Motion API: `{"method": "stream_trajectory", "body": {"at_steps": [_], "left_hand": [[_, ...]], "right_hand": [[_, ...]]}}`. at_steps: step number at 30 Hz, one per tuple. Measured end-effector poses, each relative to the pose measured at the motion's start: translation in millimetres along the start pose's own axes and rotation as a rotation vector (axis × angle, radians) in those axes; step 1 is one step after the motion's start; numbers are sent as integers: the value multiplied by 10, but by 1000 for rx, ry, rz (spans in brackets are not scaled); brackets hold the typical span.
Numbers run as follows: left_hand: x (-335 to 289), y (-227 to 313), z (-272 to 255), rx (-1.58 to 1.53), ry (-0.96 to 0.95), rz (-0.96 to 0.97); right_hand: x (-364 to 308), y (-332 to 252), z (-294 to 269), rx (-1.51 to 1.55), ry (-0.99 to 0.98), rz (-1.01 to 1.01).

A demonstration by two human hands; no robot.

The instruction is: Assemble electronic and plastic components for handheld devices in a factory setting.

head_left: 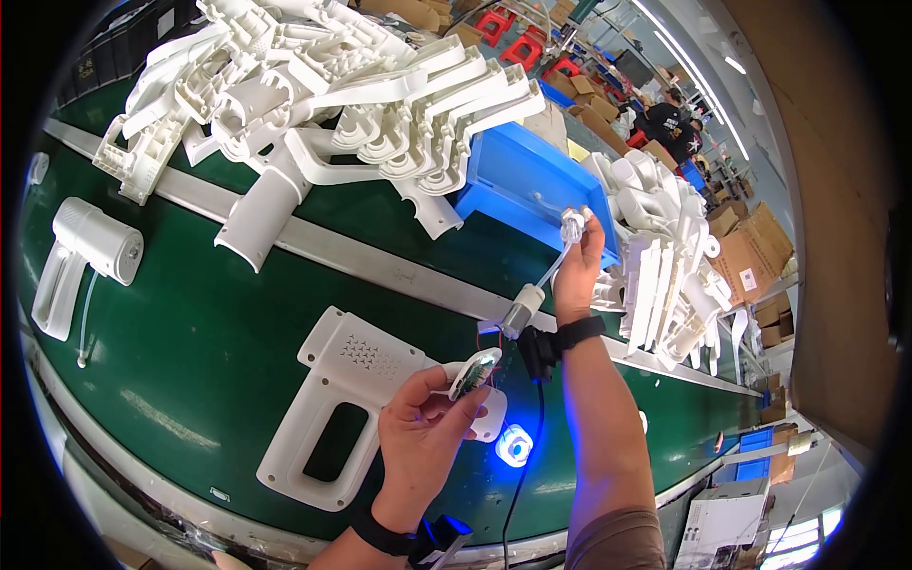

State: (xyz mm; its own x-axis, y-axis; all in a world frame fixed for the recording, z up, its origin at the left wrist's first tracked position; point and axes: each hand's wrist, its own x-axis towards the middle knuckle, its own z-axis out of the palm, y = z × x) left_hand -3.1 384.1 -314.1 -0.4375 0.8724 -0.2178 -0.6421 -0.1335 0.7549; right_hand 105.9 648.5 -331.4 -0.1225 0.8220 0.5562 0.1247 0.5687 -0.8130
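Small green circuit board (475,372) sits pinched in the left hand (423,427), fingers curled snug around it, thin wires running up to a little grey motor (522,311). Right hand (578,266) pinches a white pump fitting (572,226) at its fingertips. White gun-shaped housing (332,418) lies just left of the left fingers, blue bin (532,180) beyond the right fingers.

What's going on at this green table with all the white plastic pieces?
A person is working over a green conveyor belt. Their left hand holds a small circuit board, joined by thin wires to a little motor. Their right hand lifts a white fitting on the tube running up from that motor. A white pistol-shaped housing half lies beside the left hand, a blue bin and piled white shells behind.
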Motion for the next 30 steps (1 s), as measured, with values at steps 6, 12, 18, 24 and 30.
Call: {"method": "stream_trajectory", "body": {"at_steps": [6, 12, 18, 24, 30], "left_hand": [[-5, -6, -1, 16, 0, 1], [-13, 7, 8, 28, 14, -5], [-7, 5, 0, 27, 6, 2], [1, 10, 6, 41, 7, 5], [-5, 17, 11, 27, 19, -9]], "right_hand": [[-51, 25, -40, -13, -49, -6], [-52, 16, -37, -15, -48, 42], [-49, 23, -38, -11, -45, 46], [-38, 14, -40, -20, -46, 51], [-43, 19, -40, -7, -45, 39]]}}
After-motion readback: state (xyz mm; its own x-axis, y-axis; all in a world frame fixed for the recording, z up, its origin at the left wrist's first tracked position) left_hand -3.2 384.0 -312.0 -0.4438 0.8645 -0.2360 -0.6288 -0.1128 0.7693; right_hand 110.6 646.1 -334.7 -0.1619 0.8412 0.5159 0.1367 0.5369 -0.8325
